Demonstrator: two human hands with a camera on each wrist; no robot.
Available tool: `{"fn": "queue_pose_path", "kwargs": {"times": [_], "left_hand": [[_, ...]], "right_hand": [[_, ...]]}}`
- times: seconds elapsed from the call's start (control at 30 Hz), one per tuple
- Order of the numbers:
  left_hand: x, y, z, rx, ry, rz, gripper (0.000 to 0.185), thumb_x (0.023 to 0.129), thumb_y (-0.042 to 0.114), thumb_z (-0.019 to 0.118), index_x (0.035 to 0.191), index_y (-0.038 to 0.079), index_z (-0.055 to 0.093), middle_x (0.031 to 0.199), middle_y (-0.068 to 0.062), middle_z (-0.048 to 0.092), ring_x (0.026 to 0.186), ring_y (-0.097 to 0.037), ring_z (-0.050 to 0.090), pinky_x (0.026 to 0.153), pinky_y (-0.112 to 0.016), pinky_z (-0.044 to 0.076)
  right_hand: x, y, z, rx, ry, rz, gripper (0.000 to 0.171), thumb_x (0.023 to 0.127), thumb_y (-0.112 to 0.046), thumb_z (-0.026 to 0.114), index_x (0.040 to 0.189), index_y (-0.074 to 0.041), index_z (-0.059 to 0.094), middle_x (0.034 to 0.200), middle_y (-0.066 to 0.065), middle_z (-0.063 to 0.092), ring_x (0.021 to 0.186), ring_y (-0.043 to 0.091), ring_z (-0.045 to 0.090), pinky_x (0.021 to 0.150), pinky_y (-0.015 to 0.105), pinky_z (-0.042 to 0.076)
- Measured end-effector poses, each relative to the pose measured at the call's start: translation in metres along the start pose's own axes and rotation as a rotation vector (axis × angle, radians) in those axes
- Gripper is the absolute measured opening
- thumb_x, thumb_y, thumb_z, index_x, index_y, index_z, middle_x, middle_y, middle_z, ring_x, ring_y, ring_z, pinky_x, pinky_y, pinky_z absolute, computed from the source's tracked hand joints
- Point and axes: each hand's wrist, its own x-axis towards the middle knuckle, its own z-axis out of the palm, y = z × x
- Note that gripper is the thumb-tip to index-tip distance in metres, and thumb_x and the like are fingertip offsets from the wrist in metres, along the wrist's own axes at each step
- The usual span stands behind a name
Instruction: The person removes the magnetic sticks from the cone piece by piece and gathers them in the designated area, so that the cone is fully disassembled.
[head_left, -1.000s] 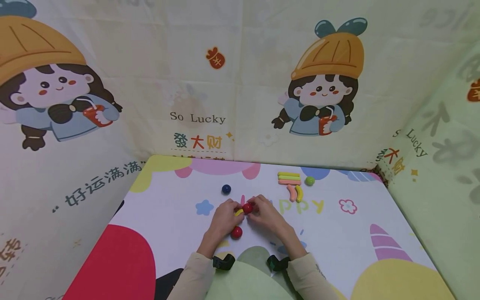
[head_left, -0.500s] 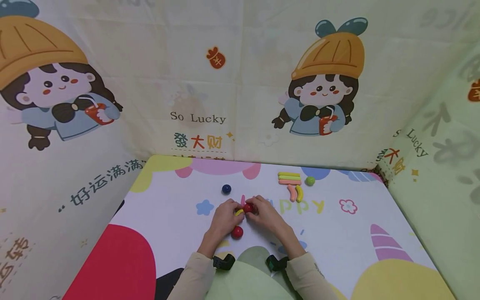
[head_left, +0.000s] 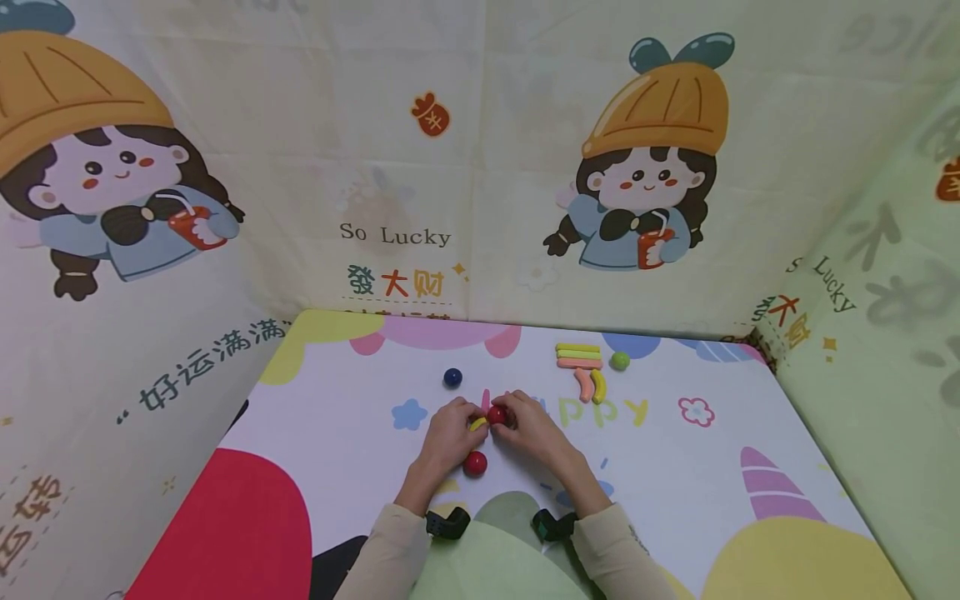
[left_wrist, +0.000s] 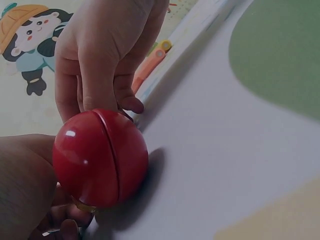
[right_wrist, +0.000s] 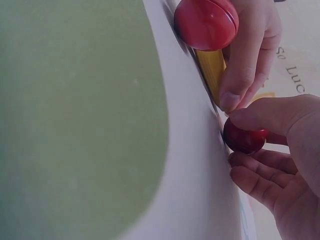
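Near the middle of the table, my right hand (head_left: 531,423) holds a small red ball (head_left: 497,414) between thumb and fingers. In the right wrist view, this red ball (right_wrist: 245,136) sits under the thumb. My left hand (head_left: 450,433) pinches a yellow piece (head_left: 477,424), partly covered by its fingers; the right wrist view shows the yellow piece (right_wrist: 211,70) as a long strip under the left thumb. A second red ball (head_left: 475,463) rests just nearer than the left fingers. It has a groove around it and fills much of the left wrist view (left_wrist: 100,160).
Beyond the hands lies a dark blue ball (head_left: 453,378). At the back right are yellow and pink sticks (head_left: 578,357) in a row, a curved pink piece (head_left: 583,386), a curved yellow piece (head_left: 597,387) and a green ball (head_left: 619,361). Printed cloth walls (head_left: 495,192) border the table (head_left: 337,433).
The ball in my right hand has shifted very slightly right, and less of the yellow piece shows. The nearer red ball also sits a touch further right. Both hands stay almost still.
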Motion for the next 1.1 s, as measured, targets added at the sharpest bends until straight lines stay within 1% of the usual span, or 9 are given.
{"fn": "queue_pose_path", "kwargs": {"times": [0.2,0.33,0.43,0.6,0.7,0.83,1.1], "left_hand": [[0.000,-0.001,0.000,-0.003,0.007,0.020,0.026,0.087,0.025,0.075,0.107,0.008,0.077,0.093,-0.002,0.065,0.079,-0.011,0.054,0.073,-0.025,0.051],[0.000,-0.001,0.000,-0.012,0.004,0.001,0.025,0.088,0.026,0.075,0.107,0.009,0.077,0.092,-0.001,0.064,0.078,-0.011,0.053,0.072,-0.023,0.051],[0.000,-0.001,0.000,-0.015,-0.001,-0.012,0.025,0.087,0.026,0.075,0.106,0.009,0.076,0.091,0.000,0.062,0.078,-0.011,0.052,0.071,-0.021,0.051],[0.001,-0.002,-0.001,-0.011,-0.004,-0.005,0.024,0.087,0.025,0.075,0.105,0.008,0.076,0.091,0.000,0.062,0.077,-0.011,0.052,0.070,-0.022,0.051],[0.001,-0.002,-0.001,-0.011,-0.004,-0.008,0.024,0.087,0.025,0.075,0.105,0.009,0.076,0.091,0.000,0.062,0.078,-0.011,0.052,0.071,-0.023,0.051],[0.001,-0.001,-0.001,-0.017,-0.005,-0.015,0.025,0.087,0.026,0.075,0.105,0.009,0.076,0.091,0.000,0.062,0.078,-0.010,0.052,0.072,-0.023,0.052],[0.000,-0.002,-0.001,-0.020,-0.008,-0.021,0.023,0.088,0.026,0.073,0.104,0.010,0.076,0.091,0.001,0.062,0.079,-0.011,0.052,0.074,-0.024,0.052]], "right_hand": [[0.000,-0.001,-0.002,0.012,-0.005,0.028,0.042,0.089,-0.018,0.076,0.128,-0.009,0.063,0.109,0.005,0.062,0.090,0.013,0.054,0.083,0.030,0.056],[0.001,-0.001,-0.006,0.024,0.002,0.069,0.043,0.089,-0.019,0.076,0.129,-0.010,0.063,0.112,0.004,0.062,0.091,0.013,0.056,0.085,0.029,0.057],[0.001,-0.001,-0.010,0.027,0.020,0.088,0.043,0.089,-0.018,0.076,0.129,-0.010,0.063,0.112,0.004,0.062,0.091,0.013,0.057,0.085,0.029,0.058],[0.003,0.003,-0.016,0.004,0.053,0.095,0.043,0.088,-0.018,0.077,0.128,-0.009,0.064,0.113,0.005,0.063,0.091,0.013,0.058,0.084,0.030,0.059],[0.003,0.006,-0.021,0.001,0.070,0.103,0.045,0.087,-0.019,0.078,0.129,-0.010,0.063,0.114,0.006,0.063,0.094,0.014,0.059,0.085,0.031,0.059],[0.003,0.010,-0.028,0.004,0.090,0.108,0.046,0.087,-0.017,0.078,0.129,-0.009,0.063,0.116,0.007,0.063,0.097,0.017,0.061,0.086,0.033,0.060],[0.002,0.021,-0.041,-0.017,0.141,0.144,0.046,0.087,-0.018,0.076,0.130,-0.007,0.062,0.118,0.008,0.063,0.099,0.020,0.060,0.084,0.036,0.060]]}}
